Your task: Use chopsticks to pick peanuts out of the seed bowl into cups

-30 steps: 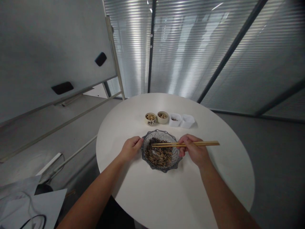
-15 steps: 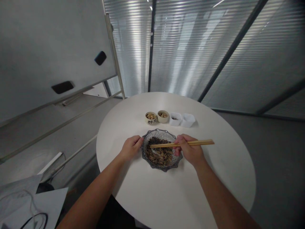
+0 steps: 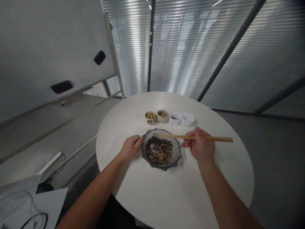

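A scalloped glass dish (image 3: 177, 156) filled with striped seeds (image 3: 159, 150) sits near the middle of a round white table (image 3: 166, 190). My left hand (image 3: 130, 147) is curled against the dish's left rim, fingers closed on its edge. My right hand (image 3: 200, 144) is to the right of the dish and grips a pair of wooden chopsticks (image 3: 214, 138). The chopsticks lie almost level, with their tips over the far part of the dish. Whether a seed is between the tips is too small to tell.
Behind the dish stand two small round cups (image 3: 150, 117) (image 3: 162, 115) with nuts and two white square tubs (image 3: 175, 118) (image 3: 187, 119). A whiteboard on a stand (image 3: 47, 47) is at left, glass walls with blinds behind, papers (image 3: 28, 203) on the floor.
My right hand has moved right and slightly up, drawing the chopsticks back so their tips have lifted from the seeds to above the dish's far rim. My left hand has stayed on the rim.
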`<state>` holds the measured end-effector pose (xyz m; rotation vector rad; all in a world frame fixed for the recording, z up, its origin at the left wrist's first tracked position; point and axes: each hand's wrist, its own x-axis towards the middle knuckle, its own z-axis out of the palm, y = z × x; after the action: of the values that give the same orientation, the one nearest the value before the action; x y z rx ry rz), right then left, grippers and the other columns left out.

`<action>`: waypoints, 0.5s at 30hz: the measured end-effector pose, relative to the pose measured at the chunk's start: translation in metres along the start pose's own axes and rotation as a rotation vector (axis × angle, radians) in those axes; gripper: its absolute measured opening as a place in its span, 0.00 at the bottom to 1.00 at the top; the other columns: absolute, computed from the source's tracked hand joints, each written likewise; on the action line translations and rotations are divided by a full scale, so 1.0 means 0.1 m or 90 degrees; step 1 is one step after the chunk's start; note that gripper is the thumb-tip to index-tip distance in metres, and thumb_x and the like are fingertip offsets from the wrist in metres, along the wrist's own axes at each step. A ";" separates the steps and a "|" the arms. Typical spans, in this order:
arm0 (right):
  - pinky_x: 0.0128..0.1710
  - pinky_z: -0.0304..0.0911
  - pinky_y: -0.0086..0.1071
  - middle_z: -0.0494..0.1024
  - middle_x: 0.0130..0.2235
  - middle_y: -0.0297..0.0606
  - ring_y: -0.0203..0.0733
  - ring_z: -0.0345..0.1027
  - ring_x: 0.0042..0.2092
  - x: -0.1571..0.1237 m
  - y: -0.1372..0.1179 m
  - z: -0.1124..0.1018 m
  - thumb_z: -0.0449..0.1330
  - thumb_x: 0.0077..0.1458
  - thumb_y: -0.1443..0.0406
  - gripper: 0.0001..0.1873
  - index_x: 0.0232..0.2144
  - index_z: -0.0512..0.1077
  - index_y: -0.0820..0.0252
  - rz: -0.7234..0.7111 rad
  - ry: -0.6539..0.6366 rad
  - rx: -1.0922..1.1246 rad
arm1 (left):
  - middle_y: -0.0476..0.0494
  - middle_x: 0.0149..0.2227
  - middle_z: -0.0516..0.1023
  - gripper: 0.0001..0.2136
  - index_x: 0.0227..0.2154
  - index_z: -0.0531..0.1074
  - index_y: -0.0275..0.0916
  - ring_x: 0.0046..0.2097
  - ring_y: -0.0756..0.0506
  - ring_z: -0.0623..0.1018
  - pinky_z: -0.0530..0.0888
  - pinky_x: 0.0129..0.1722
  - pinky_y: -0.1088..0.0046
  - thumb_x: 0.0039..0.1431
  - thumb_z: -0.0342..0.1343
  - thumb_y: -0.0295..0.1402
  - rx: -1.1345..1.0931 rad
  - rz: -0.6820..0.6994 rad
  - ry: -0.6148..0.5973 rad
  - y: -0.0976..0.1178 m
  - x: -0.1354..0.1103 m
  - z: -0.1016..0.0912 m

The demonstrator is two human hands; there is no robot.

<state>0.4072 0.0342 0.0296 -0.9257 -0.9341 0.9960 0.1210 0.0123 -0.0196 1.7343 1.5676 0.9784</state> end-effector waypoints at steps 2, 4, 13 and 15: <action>0.14 0.70 0.33 0.73 0.17 0.31 0.35 0.64 0.12 0.09 -0.02 -0.07 0.66 0.55 0.49 0.23 0.21 0.72 0.59 -0.038 0.054 0.020 | 0.51 0.23 0.64 0.22 0.21 0.64 0.40 0.29 0.49 0.64 0.60 0.28 0.73 0.67 0.47 0.49 0.002 0.002 -0.001 0.01 0.00 0.00; 0.15 0.71 0.32 0.73 0.16 0.31 0.34 0.64 0.12 0.19 -0.04 -0.15 0.65 0.56 0.50 0.23 0.20 0.70 0.59 -0.079 0.109 0.028 | 0.51 0.23 0.64 0.22 0.21 0.64 0.40 0.29 0.49 0.65 0.61 0.29 0.73 0.66 0.47 0.49 0.005 0.003 0.000 0.02 0.00 0.00; 0.19 0.75 0.32 0.72 0.17 0.30 0.35 0.68 0.16 0.61 0.17 -0.40 0.62 0.58 0.49 0.22 0.24 0.70 0.60 -0.142 0.231 -0.034 | 0.51 0.23 0.63 0.22 0.21 0.64 0.40 0.29 0.49 0.64 0.60 0.28 0.73 0.66 0.47 0.49 0.000 -0.011 -0.002 0.03 0.00 0.00; 0.20 0.75 0.31 0.73 0.18 0.30 0.35 0.69 0.17 0.63 0.22 -0.41 0.63 0.58 0.48 0.23 0.25 0.70 0.60 -0.139 0.230 -0.058 | 0.51 0.23 0.63 0.22 0.21 0.64 0.40 0.29 0.49 0.64 0.60 0.29 0.73 0.66 0.47 0.49 0.003 -0.010 -0.004 0.04 0.00 0.00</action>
<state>0.4560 0.0923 0.0088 -1.0156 -0.7578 0.5792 0.1230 0.0120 -0.0163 1.7252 1.5784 0.9614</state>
